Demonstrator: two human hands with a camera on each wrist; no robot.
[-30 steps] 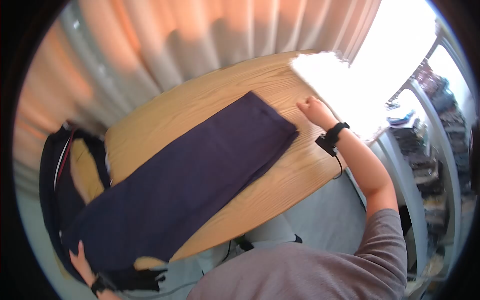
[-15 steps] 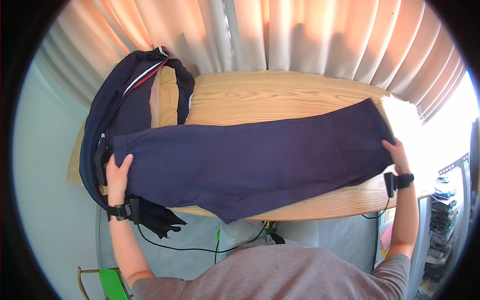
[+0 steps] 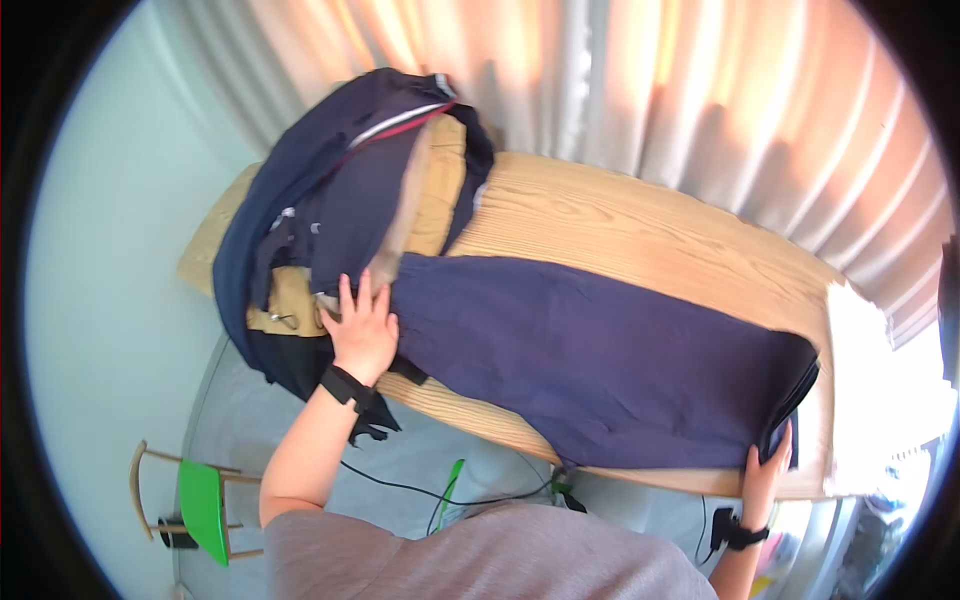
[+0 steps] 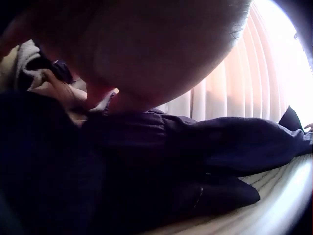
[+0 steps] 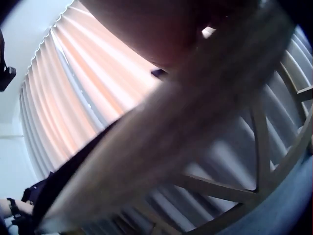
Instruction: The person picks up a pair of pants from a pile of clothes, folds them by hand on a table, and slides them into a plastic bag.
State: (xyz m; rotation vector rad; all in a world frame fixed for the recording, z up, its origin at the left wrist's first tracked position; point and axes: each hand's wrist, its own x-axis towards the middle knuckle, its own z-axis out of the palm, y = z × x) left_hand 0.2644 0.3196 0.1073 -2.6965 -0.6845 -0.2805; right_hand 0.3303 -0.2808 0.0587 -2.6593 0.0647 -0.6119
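Note:
Dark navy trousers [image 3: 600, 360] lie folded lengthwise along the wooden table, waist end at the left, hems at the right. The left hand [image 3: 365, 335] rests with spread fingers at the waist end, beside the pile of dark clothes [image 3: 355, 215]. In the left wrist view the trousers [image 4: 234, 142] stretch away from the hand [image 4: 161, 54]. At the hem end, by the table's front edge, the right hand [image 3: 768, 475] holds the cloth, thumb apart from the fingers. The right wrist view shows that hand [image 5: 156, 29] dark and close, its grip hidden.
The wooden table [image 3: 640, 220] curves along a pleated curtain [image 3: 650, 90]. White material [image 3: 860, 390] lies at its right end. A green chair [image 3: 203, 510] stands on the floor at the lower left, and a black cable [image 3: 430, 492] hangs below the front edge.
The head view has swung left. The left hand has moved off the waistband to its left side with fingers spread. The right hand has come down to the lower hem corner, and the hem end lies lower.

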